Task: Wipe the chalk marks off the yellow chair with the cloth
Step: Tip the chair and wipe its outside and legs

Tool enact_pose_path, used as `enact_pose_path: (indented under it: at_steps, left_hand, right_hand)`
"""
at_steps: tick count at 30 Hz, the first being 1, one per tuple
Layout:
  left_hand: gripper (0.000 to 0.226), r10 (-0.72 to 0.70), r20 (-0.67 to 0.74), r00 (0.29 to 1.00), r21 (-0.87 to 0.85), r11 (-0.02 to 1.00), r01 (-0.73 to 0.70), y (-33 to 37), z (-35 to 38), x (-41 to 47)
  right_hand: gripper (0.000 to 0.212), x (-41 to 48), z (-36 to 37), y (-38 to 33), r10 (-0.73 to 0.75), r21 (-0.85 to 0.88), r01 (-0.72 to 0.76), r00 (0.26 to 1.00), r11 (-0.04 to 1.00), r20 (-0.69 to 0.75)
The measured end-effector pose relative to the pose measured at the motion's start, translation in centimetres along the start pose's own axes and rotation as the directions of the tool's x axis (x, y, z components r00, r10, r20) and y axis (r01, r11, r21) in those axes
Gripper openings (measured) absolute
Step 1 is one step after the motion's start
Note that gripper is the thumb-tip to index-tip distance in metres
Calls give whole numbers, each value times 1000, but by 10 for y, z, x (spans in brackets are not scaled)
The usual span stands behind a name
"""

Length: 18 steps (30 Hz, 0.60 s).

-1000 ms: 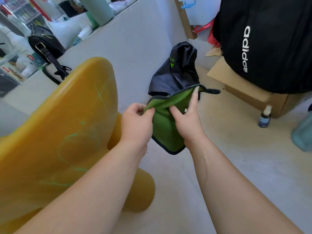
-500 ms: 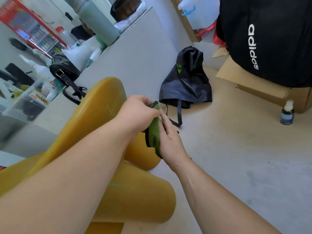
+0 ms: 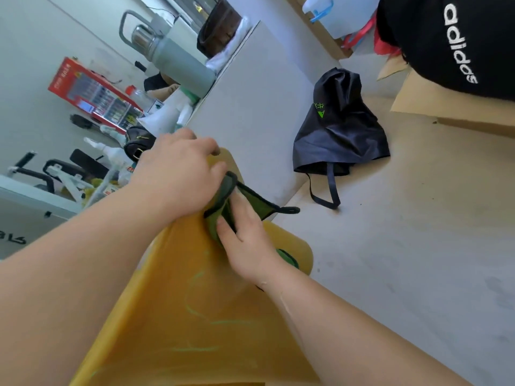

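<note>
Since a second ago the green cloth [image 3: 223, 215] has come down from mid-air onto the yellow chair [image 3: 178, 316] — bunched at its 12 o'clock end, right hand [image 3: 245, 238] pressing and grasping it, left hand [image 3: 178, 174] pinching its edge. Chalk marks [image 3: 195, 302] toward 6 o'clock remain — wiping looks about to begin.

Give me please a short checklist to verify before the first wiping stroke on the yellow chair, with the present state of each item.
1. Green cloth is in hand: ok, both the left hand and right hand grip it.
2. Cloth is folded into a pad: not ok, one corner hangs loose.
3. Cloth lies on the chalk marks: not ok, they are nearer the camera.
4. Yellow chair surface is unobstructed: ok.
5. Chair stands steady: cannot tell.
</note>
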<state>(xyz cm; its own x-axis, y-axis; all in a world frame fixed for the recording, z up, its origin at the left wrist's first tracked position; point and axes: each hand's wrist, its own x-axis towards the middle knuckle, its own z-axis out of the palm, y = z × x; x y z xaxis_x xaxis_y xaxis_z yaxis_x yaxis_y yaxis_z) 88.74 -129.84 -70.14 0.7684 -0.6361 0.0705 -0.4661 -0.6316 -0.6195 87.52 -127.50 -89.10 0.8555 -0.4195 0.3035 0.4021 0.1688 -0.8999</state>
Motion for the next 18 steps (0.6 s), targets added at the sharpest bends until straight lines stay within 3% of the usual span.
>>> enact_pose_path:
  at_steps: [3, 5, 12, 14, 16, 18]
  left_hand:
    - [52, -213, 164, 963, -52, 973, 224, -18, 17, 3]
    - [49, -254, 216, 943, -138, 948, 287, -21, 26, 6]
    - [39, -145, 195, 970, -185, 966, 182, -25, 20, -24]
    - [39, -115, 187, 976, -215, 964, 155, -25, 17, -49]
    - [34, -92, 187, 978, -261, 955, 140, -26, 14, -77]
    - [34, -108, 218, 970, -296, 940, 171, -27, 10, -101]
  right_hand:
    - [73, -4, 10, 13, 64, 14, -64, 997, 998, -49]
    - [74, -9, 10, 23, 113, 69, -109, 992, 992, -53]
    - [35, -32, 0, 34, 254, 275, -235, 967, 932, -33]
    - [45, -36, -3, 35, 366, 442, -326, 931, 836, -6]
    - [79, -42, -8, 40, 531, 594, -453, 846, 664, 51]
    - [83, -49, -16, 48, 645, 689, -510, 760, 515, 81]
